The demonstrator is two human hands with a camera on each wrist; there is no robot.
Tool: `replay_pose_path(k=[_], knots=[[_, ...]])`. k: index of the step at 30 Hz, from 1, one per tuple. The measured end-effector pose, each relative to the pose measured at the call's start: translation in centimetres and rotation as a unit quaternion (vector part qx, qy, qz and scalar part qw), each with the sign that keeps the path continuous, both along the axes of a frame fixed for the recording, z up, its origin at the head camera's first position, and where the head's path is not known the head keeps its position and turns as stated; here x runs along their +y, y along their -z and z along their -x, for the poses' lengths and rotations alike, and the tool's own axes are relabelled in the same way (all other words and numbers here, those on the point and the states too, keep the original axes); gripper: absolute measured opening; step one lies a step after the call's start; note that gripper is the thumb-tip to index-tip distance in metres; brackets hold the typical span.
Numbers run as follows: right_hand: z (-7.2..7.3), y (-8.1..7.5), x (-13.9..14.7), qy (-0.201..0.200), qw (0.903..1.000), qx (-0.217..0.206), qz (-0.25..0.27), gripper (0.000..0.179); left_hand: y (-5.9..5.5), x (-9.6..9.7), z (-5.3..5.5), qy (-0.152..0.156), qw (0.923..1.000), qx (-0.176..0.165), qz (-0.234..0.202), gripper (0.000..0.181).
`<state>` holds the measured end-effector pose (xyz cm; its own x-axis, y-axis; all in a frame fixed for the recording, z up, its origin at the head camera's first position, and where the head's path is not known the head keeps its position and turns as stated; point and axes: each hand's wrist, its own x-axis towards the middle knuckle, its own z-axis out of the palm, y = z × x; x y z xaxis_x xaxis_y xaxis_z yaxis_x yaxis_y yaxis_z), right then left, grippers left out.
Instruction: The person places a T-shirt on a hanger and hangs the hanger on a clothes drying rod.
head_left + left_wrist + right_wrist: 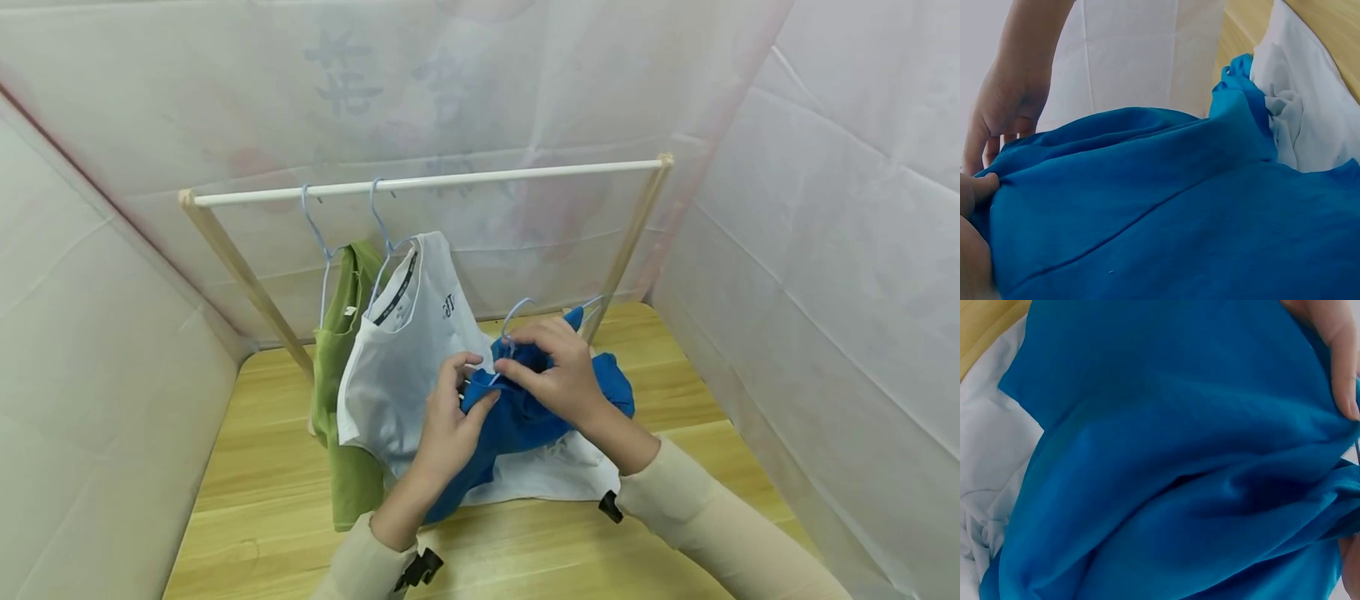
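Near the middle of the head view, my left hand point(452, 421) pinches the edge of a blue shirt point(525, 412) between thumb and fingers, beside one arm of a light-blue clothes hanger point(517, 308). My right hand point(558, 367) pinches that hanger just below its hook, which points up. The hanger's lower part is partly inside the shirt and mostly hidden. In the left wrist view, the blue cloth point(1147, 206) stretches from my left thumb point(972, 190). The blue cloth point(1166, 456) also fills most of the right wrist view, in loose folds.
A rack with a white rail point(487, 176) and wooden legs stands behind. On its left half hang a green garment point(352, 483) and a white shirt point(408, 383). Another white garment point(551, 475) lies on the wooden table point(262, 517) under the blue shirt. Another hanger point(592, 304) shows beside the right leg.
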<state>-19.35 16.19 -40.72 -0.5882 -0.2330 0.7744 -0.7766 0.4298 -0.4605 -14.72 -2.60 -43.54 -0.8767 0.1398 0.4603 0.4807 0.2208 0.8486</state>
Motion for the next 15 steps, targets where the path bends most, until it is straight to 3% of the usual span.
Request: replay_pose_path(k=[5,8,12,15], knots=[[-0.3,0.5,-0.2,-0.008,0.9997,0.001,-0.023,0.048,-0.4,0.5,0.1,0.000,1.0000,-0.003,0.006,0.044],[-0.4,0.6,-0.3,-0.009,0.9995,0.004,-0.029,0.052,-1.5,0.7,-0.3,0.001,0.9999,0.002,0.013,0.045],[-0.5,0.5,-0.5,-0.015,0.9992,0.008,-0.036,0.040,-3.4,0.8,-1.1,0.004,0.9999,0.005,0.012,0.041],[-0.6,0.4,-0.7,-0.017,0.9991,0.003,-0.040,0.025,-4.1,0.9,-1.5,0.007,0.9999,-0.001,0.007,0.041]])
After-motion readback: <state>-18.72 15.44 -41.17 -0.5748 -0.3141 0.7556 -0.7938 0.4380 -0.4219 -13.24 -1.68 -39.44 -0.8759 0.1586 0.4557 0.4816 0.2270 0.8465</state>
